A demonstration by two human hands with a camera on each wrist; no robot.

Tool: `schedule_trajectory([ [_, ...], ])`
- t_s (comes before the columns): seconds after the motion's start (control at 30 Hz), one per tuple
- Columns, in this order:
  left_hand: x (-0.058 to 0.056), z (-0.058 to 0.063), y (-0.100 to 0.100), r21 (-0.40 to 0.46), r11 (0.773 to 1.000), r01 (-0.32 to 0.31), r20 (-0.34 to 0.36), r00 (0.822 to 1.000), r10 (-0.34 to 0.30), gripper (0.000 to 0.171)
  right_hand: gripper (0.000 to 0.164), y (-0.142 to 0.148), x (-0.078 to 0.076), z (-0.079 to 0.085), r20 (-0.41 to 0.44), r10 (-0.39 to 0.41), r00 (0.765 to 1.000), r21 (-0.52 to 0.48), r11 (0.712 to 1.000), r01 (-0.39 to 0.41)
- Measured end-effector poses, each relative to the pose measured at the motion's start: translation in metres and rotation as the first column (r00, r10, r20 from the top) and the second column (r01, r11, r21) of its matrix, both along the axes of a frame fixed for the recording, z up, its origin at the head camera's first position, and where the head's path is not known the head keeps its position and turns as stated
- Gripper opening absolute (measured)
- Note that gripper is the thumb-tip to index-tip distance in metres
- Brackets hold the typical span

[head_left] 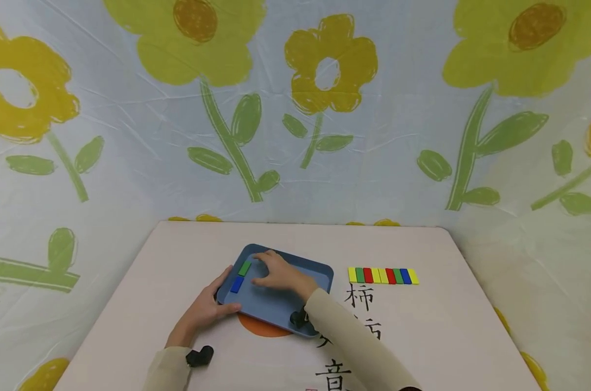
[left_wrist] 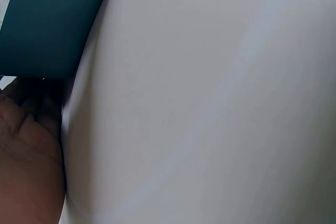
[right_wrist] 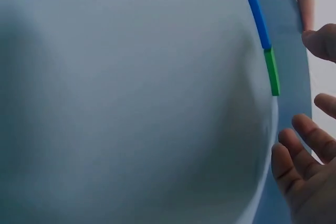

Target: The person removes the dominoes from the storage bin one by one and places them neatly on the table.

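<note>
A blue tray (head_left: 281,304) lies on the table, angled with its left end toward the far side. My left hand (head_left: 205,307) holds its left end, thumb along the front rim and fingers by the outer left side. Inside the tray, along the left wall, a green tile (head_left: 245,268) and a blue tile (head_left: 237,284) sit end to end. Over the tray is my right hand (head_left: 278,273), thumb and fingers spread around nothing, beside the green tile. In the right wrist view both the blue tile (right_wrist: 259,22) and the green tile (right_wrist: 272,72) stand clear of the fingers (right_wrist: 286,169).
Right of the tray, a row of yellow, green, red and blue tiles (head_left: 383,276) lies on the table (head_left: 452,326). Black printed characters (head_left: 333,374) run down the tabletop below the row. An orange printed patch (head_left: 263,327) shows under the tray's front edge. Flower-printed cloth (head_left: 373,179) encloses the table.
</note>
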State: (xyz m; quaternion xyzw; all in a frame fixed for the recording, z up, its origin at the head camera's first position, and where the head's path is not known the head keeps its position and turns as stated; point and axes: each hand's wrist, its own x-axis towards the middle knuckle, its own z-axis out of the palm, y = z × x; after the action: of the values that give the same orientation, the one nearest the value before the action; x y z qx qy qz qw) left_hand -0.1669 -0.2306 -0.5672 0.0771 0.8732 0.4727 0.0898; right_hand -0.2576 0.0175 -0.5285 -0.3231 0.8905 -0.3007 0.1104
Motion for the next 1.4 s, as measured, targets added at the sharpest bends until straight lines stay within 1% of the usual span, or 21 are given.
schedule_trajectory([
  [0.17, 0.001, 0.001, -0.001, 0.008, 1.000, -0.006, 0.006, 1.000, 0.006, 0.104, 0.068, -0.010, 0.000, 0.001, -0.010, 0.054, 0.998, 0.079, 0.995, -0.053],
  [0.23, 0.001, 0.001, -0.001, 0.015, 1.000, -0.007, 0.010, 1.000, 0.007, 0.104, 0.065, -0.014, 0.000, 0.000, -0.018, 0.086, 0.996, 0.097, 0.992, -0.084],
  [0.43, 0.000, 0.000, -0.002, 0.011, 1.000, 0.006, -0.009, 1.000, -0.006, 0.105, 0.056, -0.021, 0.003, 0.001, -0.023, 0.183, 0.983, 0.074, 0.981, -0.181],
  [0.53, 0.000, 0.001, -0.002, 0.011, 1.000, 0.009, -0.003, 1.000, -0.009, 0.105, 0.052, -0.020, 0.004, 0.003, 0.006, 0.212, 0.977, 0.077, 0.974, -0.212],
  [0.77, 0.001, 0.001, -0.003, 0.017, 1.000, 0.001, 0.000, 1.000, -0.001, 0.104, 0.047, -0.020, 0.005, 0.005, 0.037, 0.197, 0.980, 0.054, 0.978, -0.199],
  [0.93, -0.001, 0.000, -0.002, 0.024, 1.000, 0.012, -0.015, 1.000, -0.012, 0.104, 0.049, -0.024, 0.006, 0.003, 0.045, 0.211, 0.976, 0.094, 0.972, -0.214],
  [1.0, -0.001, 0.000, -0.001, 0.019, 1.000, 0.013, -0.019, 1.000, -0.013, 0.104, 0.050, -0.024, 0.006, 0.003, 0.047, 0.211, 0.976, 0.091, 0.972, -0.215],
  [1.17, 0.001, 0.002, -0.001, 0.013, 1.000, 0.001, -0.012, 1.000, -0.001, 0.104, 0.048, -0.013, 0.006, 0.007, 0.073, 0.201, 0.977, 0.034, 0.978, -0.204],
  [1.3, 0.001, 0.001, 0.000, 0.003, 1.000, 0.006, -0.023, 1.000, -0.006, 0.105, 0.044, -0.001, 0.005, 0.012, 0.107, 0.191, 0.976, 0.029, 0.980, -0.195],
  [1.4, 0.000, 0.001, 0.000, 0.012, 1.000, 0.013, -0.035, 0.999, -0.013, 0.106, 0.042, 0.004, 0.004, 0.013, 0.107, 0.197, 0.975, 0.030, 0.979, -0.201],
])
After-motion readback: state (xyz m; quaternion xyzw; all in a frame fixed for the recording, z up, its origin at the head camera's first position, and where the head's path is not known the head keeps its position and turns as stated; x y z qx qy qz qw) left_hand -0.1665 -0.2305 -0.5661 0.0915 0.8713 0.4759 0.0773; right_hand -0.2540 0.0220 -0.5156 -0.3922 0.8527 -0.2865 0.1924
